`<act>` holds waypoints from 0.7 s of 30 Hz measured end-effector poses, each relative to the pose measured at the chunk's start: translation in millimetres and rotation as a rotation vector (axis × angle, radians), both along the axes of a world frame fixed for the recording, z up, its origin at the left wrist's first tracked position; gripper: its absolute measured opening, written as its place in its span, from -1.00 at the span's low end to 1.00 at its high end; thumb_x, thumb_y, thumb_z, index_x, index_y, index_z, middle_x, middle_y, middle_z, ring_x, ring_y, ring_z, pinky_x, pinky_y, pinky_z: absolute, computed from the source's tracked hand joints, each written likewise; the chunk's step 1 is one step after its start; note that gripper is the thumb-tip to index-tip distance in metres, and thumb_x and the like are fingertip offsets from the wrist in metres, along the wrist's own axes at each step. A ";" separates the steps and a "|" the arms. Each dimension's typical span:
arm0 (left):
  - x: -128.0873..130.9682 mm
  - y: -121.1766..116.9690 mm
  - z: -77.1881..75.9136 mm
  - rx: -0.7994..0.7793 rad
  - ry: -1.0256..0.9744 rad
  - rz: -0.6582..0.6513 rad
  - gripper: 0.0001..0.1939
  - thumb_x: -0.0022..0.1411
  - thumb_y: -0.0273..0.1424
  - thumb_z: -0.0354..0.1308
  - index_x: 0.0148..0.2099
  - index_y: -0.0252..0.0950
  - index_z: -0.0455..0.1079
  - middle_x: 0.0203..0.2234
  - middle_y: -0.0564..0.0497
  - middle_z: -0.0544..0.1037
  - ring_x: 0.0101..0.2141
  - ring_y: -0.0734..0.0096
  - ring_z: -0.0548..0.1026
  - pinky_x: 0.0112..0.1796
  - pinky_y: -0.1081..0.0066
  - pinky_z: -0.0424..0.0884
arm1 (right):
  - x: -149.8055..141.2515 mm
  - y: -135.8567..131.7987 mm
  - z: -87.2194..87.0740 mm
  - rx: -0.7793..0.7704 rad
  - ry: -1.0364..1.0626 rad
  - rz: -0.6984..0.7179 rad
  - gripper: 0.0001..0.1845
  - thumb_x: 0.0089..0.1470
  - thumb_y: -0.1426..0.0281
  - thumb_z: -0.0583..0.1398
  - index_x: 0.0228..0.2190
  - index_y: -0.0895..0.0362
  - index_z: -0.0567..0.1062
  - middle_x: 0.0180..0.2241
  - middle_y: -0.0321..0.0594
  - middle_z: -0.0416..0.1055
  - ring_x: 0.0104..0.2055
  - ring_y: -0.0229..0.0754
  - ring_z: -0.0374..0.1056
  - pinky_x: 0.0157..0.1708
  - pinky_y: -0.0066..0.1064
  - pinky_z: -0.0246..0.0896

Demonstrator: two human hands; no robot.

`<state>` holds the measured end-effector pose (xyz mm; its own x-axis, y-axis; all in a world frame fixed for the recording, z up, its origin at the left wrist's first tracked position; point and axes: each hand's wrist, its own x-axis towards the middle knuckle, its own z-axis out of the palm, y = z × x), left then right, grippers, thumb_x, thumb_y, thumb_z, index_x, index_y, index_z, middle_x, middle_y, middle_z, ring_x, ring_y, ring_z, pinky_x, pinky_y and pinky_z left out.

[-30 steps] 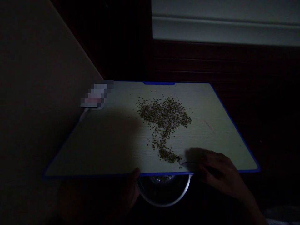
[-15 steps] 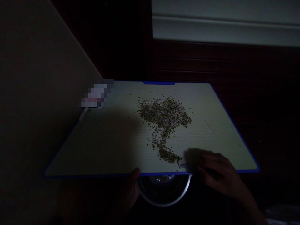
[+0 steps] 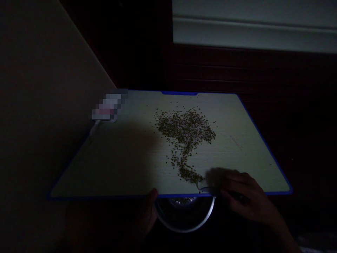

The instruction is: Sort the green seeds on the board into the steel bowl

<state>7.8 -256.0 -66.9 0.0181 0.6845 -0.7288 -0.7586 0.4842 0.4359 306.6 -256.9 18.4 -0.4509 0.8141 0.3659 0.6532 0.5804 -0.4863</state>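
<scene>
Small dark seeds or grains (image 3: 186, 126) are spread over a pale board with a blue rim (image 3: 113, 165). A narrow trail of them curves toward the near edge. My right hand (image 3: 244, 195) is closed round what looks like a spoon (image 3: 206, 189), its tip low on the board beside the end of the trail. Below the near edge sits a round metal bowl (image 3: 184, 230), partly covered by the board, with some grains inside. My left hand (image 3: 149, 214) is closed at the bowl's left side, its thumb up against the board's edge; its other fingers are in shadow.
A blurred-out phone-like device (image 3: 107, 109) with a white cable (image 3: 94, 128) lies at the board's far left corner. A pale wall (image 3: 47, 70) rises on the left. Dark wood (image 3: 223, 66) and a light panel (image 3: 250, 28) stand behind. The room is very dim.
The spoon tip has shifted slightly left, close to the end of the grain trail. My left hand, the board and the bowl stay nearly as they were.
</scene>
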 end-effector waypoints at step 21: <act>0.9 0.7 1.6 0.047 0.069 0.016 -0.61 -0.22 -0.34 0.49 -0.24 -0.21 0.62 -0.14 -0.05 0.67 0.16 -0.09 0.37 0.22 0.05 0.18 | -1.1 0.1 0.8 -0.007 -0.017 0.012 -0.91 0.14 0.43 0.17 -0.32 0.07 0.51 -0.34 -0.21 0.55 -0.27 -0.15 0.49 -0.37 -0.34 0.36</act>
<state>8.7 -255.2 -65.3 -0.0420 0.7181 -0.6946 -0.7331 0.4502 0.5098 305.5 -256.8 19.2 -0.4674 0.8108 0.3525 0.6543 0.5854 -0.4788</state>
